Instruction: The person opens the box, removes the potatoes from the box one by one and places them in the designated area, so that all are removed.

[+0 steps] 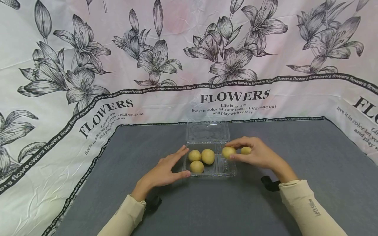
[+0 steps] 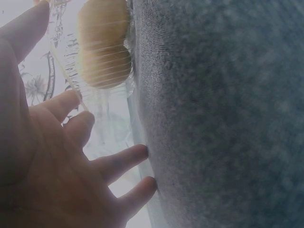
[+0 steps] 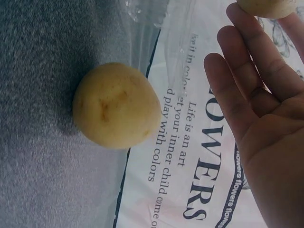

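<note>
Flower-printed cloth (image 1: 174, 101) behind grey table (image 1: 212, 206)

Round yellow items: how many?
5: three items in the clear container, one held item in the right hand, one loose item on the table, partly hidden in head view.

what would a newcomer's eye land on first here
Probably the white cloth with large black flower drawings, filling the head view's top. Next, three round yellow fruit-like balls in the open clear plastic box, near centre; the right hand pinches another ball at the box's right.
</note>
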Motion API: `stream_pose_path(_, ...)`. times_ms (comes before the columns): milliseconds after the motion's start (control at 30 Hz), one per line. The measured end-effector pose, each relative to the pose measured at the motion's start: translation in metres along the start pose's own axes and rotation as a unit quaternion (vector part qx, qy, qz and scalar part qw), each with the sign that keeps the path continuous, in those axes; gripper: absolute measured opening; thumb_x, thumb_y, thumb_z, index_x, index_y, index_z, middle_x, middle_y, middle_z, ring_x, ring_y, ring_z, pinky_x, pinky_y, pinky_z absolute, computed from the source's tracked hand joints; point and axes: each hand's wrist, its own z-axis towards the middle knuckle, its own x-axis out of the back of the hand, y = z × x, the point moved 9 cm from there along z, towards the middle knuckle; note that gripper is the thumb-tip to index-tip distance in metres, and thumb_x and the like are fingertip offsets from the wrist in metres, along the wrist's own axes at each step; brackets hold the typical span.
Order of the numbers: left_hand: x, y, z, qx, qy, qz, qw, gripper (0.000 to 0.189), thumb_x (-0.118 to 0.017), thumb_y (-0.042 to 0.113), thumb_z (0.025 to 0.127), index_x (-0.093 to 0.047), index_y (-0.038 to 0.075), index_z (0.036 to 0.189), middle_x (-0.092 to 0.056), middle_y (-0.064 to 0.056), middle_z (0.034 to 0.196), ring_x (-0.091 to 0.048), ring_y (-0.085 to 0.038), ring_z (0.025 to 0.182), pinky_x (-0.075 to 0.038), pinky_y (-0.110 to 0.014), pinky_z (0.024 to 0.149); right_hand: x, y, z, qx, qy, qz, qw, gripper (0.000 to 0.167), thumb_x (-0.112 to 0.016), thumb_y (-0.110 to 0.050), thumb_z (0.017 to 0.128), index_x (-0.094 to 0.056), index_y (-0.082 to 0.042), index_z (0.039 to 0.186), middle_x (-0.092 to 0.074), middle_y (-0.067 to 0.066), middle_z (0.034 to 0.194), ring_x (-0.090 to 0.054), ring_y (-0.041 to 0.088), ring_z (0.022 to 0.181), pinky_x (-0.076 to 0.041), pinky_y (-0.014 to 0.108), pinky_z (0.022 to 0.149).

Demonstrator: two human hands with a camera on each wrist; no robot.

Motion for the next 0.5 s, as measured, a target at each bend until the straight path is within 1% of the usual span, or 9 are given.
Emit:
stream_pose_path(133,0.0,0.0,0.0,0.0,0.0,0.0,1.0,0.089,-0.062,0.064,0.093,-0.021,0.03,0.164,-0.012,0.01,0.172,-0.025,-0.028,0.156,-0.02,-0.072,0.116,0.006,0.002,-0.001,-0.004,0.005,0.002,1.0,0.036,-0.082,-0.024,0.088,-0.075,-0.021,0.123,-0.076,-0.005,0.112,-0.066,0.005,0.102,-0.054,0.04,0.092)
stream_pose_path(333,0.0,0.0,-0.001,0.001,-0.001,0.0,1.0,0.089,-0.062,0.064,0.093,-0.021,0.031,0.164,-0.012,0.01,0.172,-0.025,-0.028,0.156,-0.02,-0.072,0.116,0.015,0.003,-0.003,-0.006,0.017,-0.01,0.9998,0.036,-0.082,-0.024,0.089,-0.074,-0.02,0.124,-0.077,-0.005,0.11,-0.066,0.004,0.102,-0.054,0.04,0.094)
stream_pose_path(500,0.0,0.0,-0.001,0.001,-0.001,-0.003,1.0,0.089,-0.062,0.065,0.093,-0.021,0.032,0.164,-0.012,0.01,0.172,-0.025,-0.028,0.157,-0.019,-0.072,0.116,0.024,0.005,-0.006,-0.023,0.026,-0.02,0.9992,0.038,-0.083,-0.026,0.087,-0.074,-0.022,0.124,-0.077,-0.006,0.11,-0.065,0.004,0.103,-0.051,0.03,0.091)
